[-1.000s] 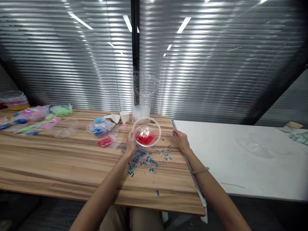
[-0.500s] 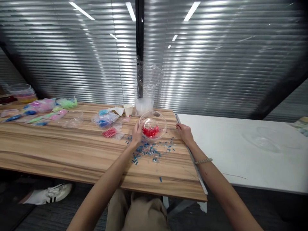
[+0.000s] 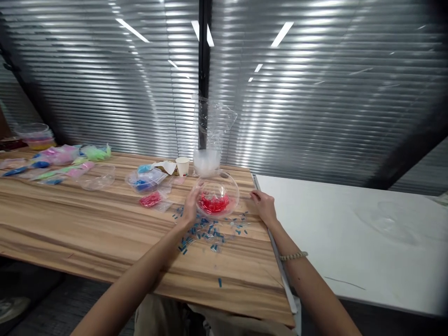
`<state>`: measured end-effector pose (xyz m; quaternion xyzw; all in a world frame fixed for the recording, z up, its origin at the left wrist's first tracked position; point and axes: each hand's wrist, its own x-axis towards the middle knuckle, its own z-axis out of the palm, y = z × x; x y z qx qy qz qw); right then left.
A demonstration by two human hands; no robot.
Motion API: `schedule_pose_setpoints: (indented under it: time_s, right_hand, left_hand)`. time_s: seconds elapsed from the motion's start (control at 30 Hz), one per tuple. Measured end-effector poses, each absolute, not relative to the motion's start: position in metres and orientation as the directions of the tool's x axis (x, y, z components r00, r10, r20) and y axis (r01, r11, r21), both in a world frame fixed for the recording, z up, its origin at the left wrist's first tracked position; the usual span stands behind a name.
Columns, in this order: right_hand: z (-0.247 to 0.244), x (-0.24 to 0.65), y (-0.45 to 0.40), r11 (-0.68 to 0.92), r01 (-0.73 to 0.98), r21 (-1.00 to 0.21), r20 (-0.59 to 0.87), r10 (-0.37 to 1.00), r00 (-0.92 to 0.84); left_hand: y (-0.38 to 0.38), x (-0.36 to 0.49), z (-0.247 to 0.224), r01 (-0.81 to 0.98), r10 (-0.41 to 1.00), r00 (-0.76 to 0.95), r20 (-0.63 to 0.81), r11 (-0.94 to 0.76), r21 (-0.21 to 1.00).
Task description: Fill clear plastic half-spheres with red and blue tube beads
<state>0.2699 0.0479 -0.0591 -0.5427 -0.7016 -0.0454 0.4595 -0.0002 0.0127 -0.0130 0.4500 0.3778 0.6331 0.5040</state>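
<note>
Red pieces [image 3: 214,203] now spread wider in the clear bowl [image 3: 233,186], while the shoe [image 3: 12,308] below the table [image 3: 87,228] has shifted towards the view's left edge. Small print marks the cup [image 3: 182,166], behind and left of the bowl — too small to read. The left hand [image 3: 191,205] holds the bowl's left side, fingers curled against its wall. To the bowl's right, the right hand [image 3: 265,207] has its fingers drawn together near the table edge — whether they pinch anything, I cannot tell. Blue pieces [image 3: 210,232] lie scattered on the bowl's near side.
</note>
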Motion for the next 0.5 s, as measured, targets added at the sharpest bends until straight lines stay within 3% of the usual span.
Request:
schedule_pose_setpoints:
  time_s: [0.27,0.5]
  right_hand:
    - [-0.064,0.261,0.049,0.425,0.786,-0.449,0.669,0.743,-0.019]
    - [-0.059,0.259,0.043,0.485,0.772,-0.411,0.688,0.720,-0.086]
  left_hand:
    - [0.010,-0.013,-0.008,-0.204,0.966,-0.159,0.204,-0.234,0.951]
    - [0.005,-0.012,-0.012,-0.120,0.959,-0.081,0.271,-0.280,0.953]
